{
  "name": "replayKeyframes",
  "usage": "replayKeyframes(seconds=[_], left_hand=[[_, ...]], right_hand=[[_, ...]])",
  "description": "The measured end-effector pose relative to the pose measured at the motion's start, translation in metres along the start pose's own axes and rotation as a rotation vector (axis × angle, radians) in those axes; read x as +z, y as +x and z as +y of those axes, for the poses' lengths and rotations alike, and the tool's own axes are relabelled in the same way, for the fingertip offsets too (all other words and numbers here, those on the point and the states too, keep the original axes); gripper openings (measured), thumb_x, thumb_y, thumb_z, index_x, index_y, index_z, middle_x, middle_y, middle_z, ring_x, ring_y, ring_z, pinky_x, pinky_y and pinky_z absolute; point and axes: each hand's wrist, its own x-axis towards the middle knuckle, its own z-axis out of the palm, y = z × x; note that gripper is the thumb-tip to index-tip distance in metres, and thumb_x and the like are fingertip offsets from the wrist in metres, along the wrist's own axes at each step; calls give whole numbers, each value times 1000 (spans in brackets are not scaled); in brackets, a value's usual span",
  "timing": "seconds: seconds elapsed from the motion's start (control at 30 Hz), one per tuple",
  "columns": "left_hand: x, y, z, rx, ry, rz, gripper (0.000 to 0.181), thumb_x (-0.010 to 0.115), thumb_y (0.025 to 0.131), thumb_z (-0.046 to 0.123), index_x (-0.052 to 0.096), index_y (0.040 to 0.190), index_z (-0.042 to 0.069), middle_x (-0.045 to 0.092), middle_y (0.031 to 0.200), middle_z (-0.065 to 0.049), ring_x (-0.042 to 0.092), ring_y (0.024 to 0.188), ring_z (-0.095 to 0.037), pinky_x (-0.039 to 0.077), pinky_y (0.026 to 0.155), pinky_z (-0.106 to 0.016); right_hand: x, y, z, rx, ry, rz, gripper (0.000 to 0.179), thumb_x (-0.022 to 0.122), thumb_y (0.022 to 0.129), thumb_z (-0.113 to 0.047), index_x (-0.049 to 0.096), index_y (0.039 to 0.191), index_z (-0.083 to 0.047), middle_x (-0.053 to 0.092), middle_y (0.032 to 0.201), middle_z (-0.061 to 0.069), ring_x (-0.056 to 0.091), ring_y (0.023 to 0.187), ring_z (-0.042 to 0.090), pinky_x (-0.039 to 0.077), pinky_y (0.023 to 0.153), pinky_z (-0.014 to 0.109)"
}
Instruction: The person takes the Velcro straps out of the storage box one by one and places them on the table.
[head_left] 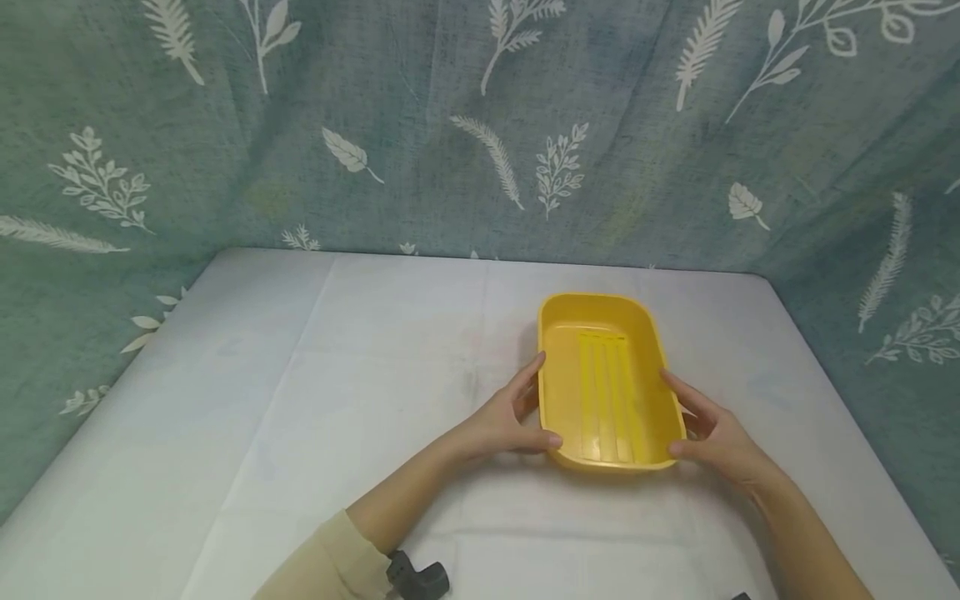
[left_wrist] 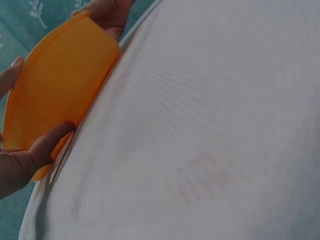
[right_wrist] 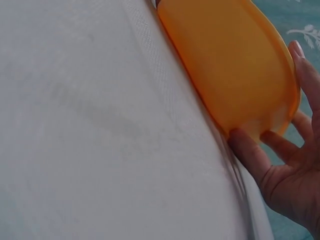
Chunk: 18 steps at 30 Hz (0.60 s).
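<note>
A yellow plastic tray (head_left: 562, 392) with rounded corners and a ribbed strip along its floor is at the right of the table, with nothing in it. My left hand (head_left: 498, 425) grips its left side, thumb at the near corner and fingers farther along the wall. On the opposite side, my right hand (head_left: 727, 450) holds the tray the same way. The left wrist view shows the tray's outer wall (left_wrist: 65, 80) low over the cloth, with the left thumb near its lower edge. Spread fingers (right_wrist: 306, 75) of the right hand touch the wall in the right wrist view.
A white cloth (head_left: 360, 400) with faint creases covers the table. Green-blue curtains (head_left: 405, 167) with white leaf prints stand behind it and along both sides. A dark device (head_left: 418, 577) sits by the left sleeve (head_left: 337, 558) at the bottom.
</note>
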Motion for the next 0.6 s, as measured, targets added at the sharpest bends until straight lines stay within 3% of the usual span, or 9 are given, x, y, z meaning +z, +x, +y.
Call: replayKeyframes(seconds=[0.23,0.47,0.6], left_hand=[[-6,-6,-1,-3,-1,9,112,83,72,18,8,152,35,6,158,9,20,144,-18,36,106,-35],[-12,-11,-4,-13,-30,15,112,84,71,16,9,152,34,5,159,5,20,144,-18,35,107,-36],[-16,-14,-5,-13,-34,14,111,84,71,17,10,152,35,6,159,6,19,144,-19,39,103,-35]], right_hand=[[6,5,-5,2,1,0,87,74,82,-12,22,152,-14,16,157,16,41,127,42,42,89,12],[11,7,-5,-27,55,-20,86,75,80,-9,25,151,-14,14,157,18,54,108,7,47,86,17],[13,9,-3,-58,98,-36,86,74,80,-5,26,150,-13,11,157,20,54,106,1,49,85,19]])
